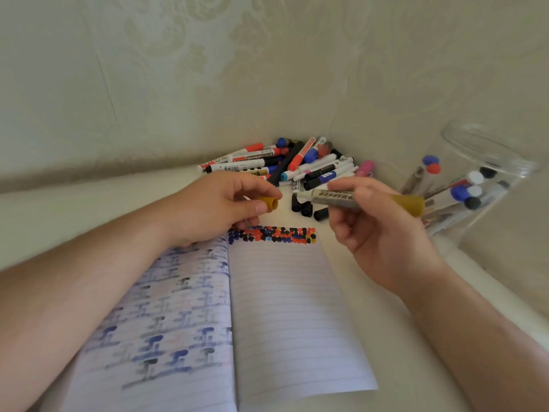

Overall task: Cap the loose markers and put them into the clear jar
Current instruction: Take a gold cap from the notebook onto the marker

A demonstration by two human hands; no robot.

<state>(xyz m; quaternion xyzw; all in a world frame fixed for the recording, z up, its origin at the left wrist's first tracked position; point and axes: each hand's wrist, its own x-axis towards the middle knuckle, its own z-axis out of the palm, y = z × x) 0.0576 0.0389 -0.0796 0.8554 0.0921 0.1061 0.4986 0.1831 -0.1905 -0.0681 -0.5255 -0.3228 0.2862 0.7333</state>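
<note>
Nearest the camera lies an open lined paper notebook (285, 316), its left page covered in blue and black marker blots and its right page bare except for a band of red, blue, black and yellow dabs (273, 234) along the far edge. Above the notebook's far edge, the left hand (219, 206) pinches a small gold-coloured plastic cap (269, 203) between thumb and fingers, the cap's open mouth facing right. Across a small gap, the right hand (383, 227) grips a silver-barrelled marker with a gold end (356, 199), held almost level with its uncapped pale tip pointing left at the cap; tip and cap are close but apart. Just beyond the hands, a few black caps (306, 207) lie on the pale tabletop (89, 203). Further back, a loose heap of red, blue, black and white markers (285, 163) sits in the corner against the patterned cream wall (208, 69). To the right stands the clear glass jar (481, 173), already holding several capped markers.
</note>
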